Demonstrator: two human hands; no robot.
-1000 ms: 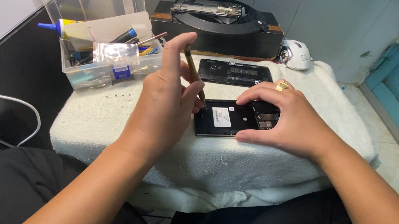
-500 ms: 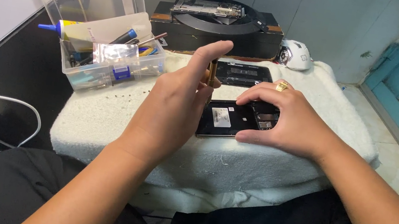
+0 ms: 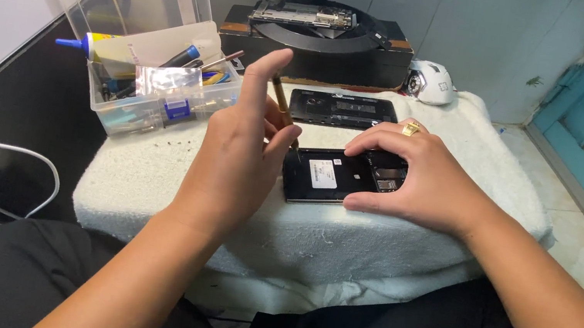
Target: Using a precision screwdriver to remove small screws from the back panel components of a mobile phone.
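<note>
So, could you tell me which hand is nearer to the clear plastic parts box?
Left. The left hand, holding a thin screwdriver, hovers just right of the clear plastic parts box; the right hand rests farther right on the opened phone.

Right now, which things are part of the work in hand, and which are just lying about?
In hand: opened phone steadied by right hand; thin screwdriver in left hand.

Lying about: detached phone back panel, clear tool box, glue bottle, computer mouse.
</note>
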